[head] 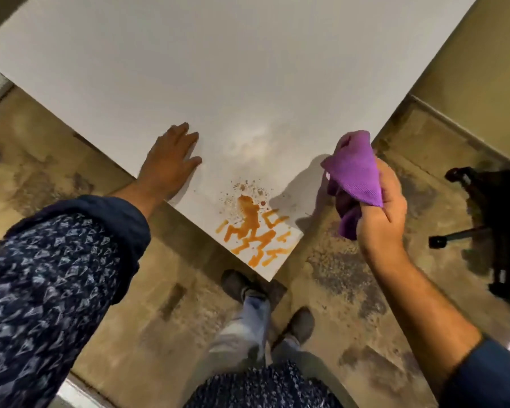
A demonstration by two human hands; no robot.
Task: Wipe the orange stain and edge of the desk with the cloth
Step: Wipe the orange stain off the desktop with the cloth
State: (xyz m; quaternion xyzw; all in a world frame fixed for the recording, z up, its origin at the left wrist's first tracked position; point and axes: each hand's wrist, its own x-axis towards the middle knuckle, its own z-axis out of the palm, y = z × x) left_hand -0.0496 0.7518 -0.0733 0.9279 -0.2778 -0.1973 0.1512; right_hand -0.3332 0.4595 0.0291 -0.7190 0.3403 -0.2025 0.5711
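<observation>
Wiping not yet begun: the orange stain [252, 228] lies untouched at the worktop [248, 69] corner. The purple cloth [354, 178] is gripped, bunched, in the right hand [379, 213] — clear of the surface. The left hand [171, 163] is pressed flat, open. The cloth must be lowered onto the stain next.

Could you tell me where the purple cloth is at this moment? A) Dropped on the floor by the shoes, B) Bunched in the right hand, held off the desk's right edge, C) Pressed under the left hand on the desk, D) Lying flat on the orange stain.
B: the purple cloth is bunched in the right hand, clear of the orange stain, while the left hand lies flat on the desk.
</observation>
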